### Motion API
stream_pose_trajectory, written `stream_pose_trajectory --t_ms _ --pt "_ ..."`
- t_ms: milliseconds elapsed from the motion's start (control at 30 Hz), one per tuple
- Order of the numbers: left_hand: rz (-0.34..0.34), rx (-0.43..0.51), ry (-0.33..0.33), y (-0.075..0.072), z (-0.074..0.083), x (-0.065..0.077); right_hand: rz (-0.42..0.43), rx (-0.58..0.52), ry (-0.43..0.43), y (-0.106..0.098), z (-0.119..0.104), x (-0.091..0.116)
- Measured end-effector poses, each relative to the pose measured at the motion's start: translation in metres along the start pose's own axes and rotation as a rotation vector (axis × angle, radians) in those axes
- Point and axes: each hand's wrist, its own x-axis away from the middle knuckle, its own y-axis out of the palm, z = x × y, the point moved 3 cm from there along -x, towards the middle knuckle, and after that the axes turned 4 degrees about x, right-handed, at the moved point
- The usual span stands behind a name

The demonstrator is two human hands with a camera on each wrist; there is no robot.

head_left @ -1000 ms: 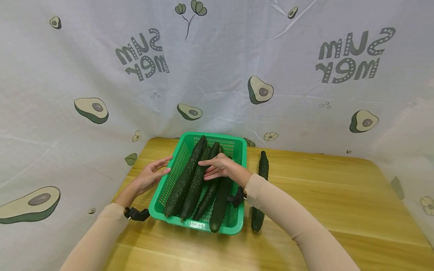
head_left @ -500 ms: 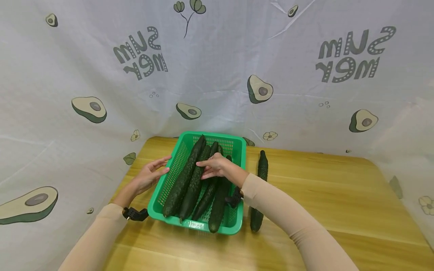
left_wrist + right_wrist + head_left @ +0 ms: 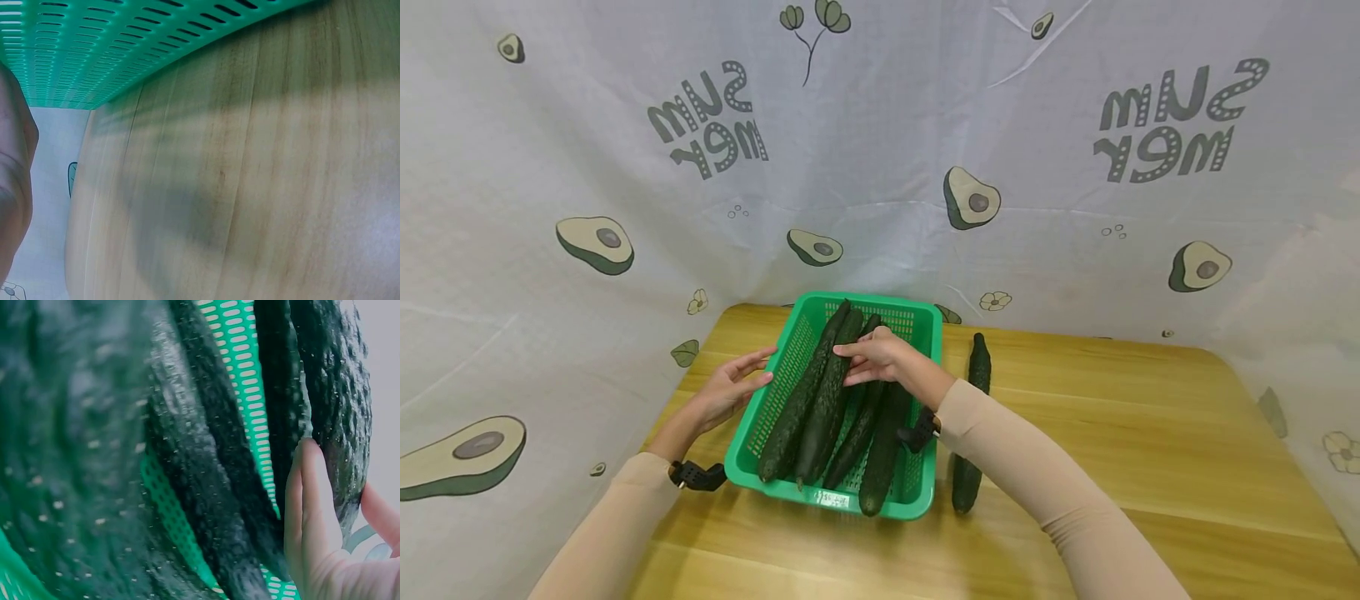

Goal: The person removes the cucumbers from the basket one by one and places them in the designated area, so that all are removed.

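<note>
Inside the green plastic basket (image 3: 913, 509) several dark green, bumpy cucumbers lie lengthwise. My right hand (image 3: 883, 357) reaches in from the right and grips the upper part of one cucumber (image 3: 822, 427), thumb on one side and fingers on the other. In the right wrist view that cucumber (image 3: 337, 406) sits between the thumb and fingers (image 3: 317, 494). Left of it lies another long cucumber (image 3: 786, 425); a thinner one (image 3: 853, 446) and a thick one (image 3: 878, 475) lie to its right. My left hand (image 3: 726, 393), fingers extended, rests at the basket's left side.
A single cucumber (image 3: 979, 371) lies on the wooden table (image 3: 1112, 433), right of the basket and partly behind my right forearm. A white curtain (image 3: 880, 150) printed with avocados and letters hangs behind the table and along its sides.
My right hand has closed round the cucumber second from the left and moved slightly up, and that cucumber's far end has lifted a little. My left hand keeps its place at the basket.
</note>
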Motion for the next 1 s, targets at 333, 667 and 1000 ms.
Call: stream_pose_trajectory --t_ms 333,667,1000 --pt "-0.029 -0.008 0.011 0.002 0.001 0.001 -0.008 -0.050 -0.051 -0.004 -0.016 0.015" --pt "-0.029 0.001 0.015 0.003 0.002 0.001 -0.019 -0.070 -0.107 -0.017 -0.033 0.034" --pt "-0.035 0.001 0.024 0.003 0.001 0.001 -0.029 -0.078 -0.146 -0.046 -0.044 0.058"
